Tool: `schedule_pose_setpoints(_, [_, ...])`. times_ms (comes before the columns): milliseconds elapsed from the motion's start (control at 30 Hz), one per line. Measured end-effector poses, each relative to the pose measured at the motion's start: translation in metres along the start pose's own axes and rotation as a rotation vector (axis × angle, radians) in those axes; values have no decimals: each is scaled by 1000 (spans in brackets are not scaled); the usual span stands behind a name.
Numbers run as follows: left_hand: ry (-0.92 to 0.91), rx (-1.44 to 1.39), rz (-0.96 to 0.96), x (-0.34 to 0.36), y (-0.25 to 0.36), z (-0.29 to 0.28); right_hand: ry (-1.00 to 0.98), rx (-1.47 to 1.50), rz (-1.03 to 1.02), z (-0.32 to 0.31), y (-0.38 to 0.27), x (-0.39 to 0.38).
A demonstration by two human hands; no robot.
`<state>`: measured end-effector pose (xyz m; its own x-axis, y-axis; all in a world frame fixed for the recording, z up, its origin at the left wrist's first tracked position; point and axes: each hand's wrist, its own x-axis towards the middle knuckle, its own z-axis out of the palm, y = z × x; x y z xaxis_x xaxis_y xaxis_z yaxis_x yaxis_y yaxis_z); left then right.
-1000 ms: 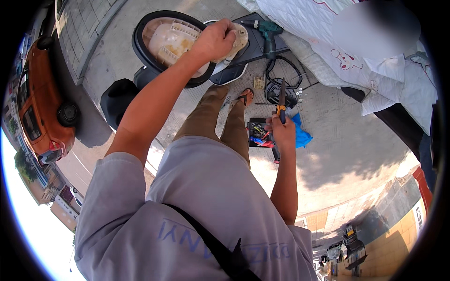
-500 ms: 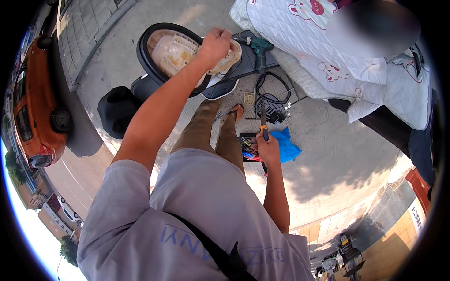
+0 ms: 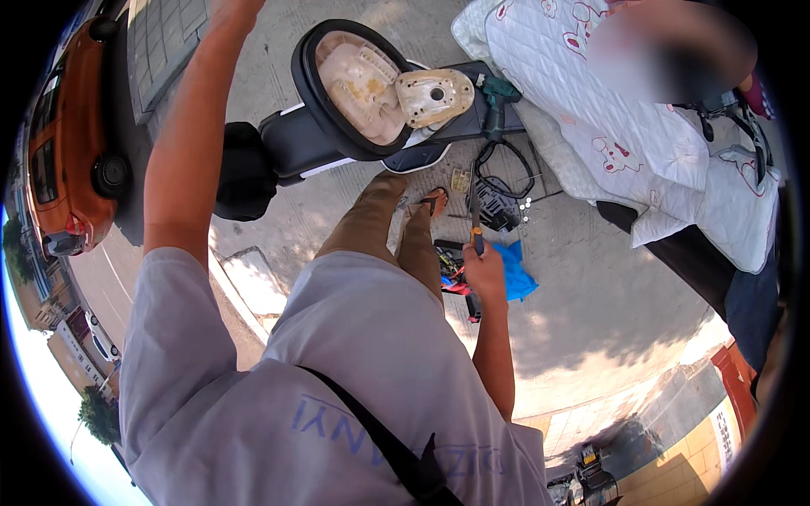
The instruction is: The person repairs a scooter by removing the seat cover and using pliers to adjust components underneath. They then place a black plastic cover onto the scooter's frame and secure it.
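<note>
My left hand [image 3: 243,10] reaches up to the top edge, fingers mostly out of frame. My right hand [image 3: 483,271] grips a long metal-bladed tool [image 3: 477,223] with a yellow-and-black handle. A black oval part [image 3: 315,101] with a pale plastic interior [image 3: 354,88] rests on a dark scooter [image 3: 287,148]. Against it lies a pale yellowed plate with a central hole [image 3: 456,93], beside a teal drill [image 3: 498,105]. On the pavement are a black loop [image 3: 529,173], a dark grille-like part [image 3: 499,211], small white pieces and a toolbox [image 3: 451,261] with a blue bag [image 3: 519,270].
Another person [image 3: 755,97] is at the right, beside a white quilted cover [image 3: 616,160] draped over a dark vehicle. An orange car [image 3: 72,152] stands at the left beyond a paved curb [image 3: 164,51]. My legs and sandaled foot are below the scooter.
My left hand has left the pale plate and swung up and left, uncovering its central hole. The scooter and parts appear further right in view. My right hand still holds the tool.
</note>
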<state>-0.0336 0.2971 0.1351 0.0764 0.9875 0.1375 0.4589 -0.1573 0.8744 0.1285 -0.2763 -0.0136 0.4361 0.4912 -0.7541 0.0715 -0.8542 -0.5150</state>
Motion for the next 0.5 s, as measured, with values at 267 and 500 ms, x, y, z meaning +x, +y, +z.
schedule_pose_setpoints(267, [147,-287,-408,-31,-142,-92,-248,109,-51,0,-73,31])
schedule_pose_setpoints(500, [-214,-112,-334,-189,-100,-9,-303,134,-24,12,-149,50])
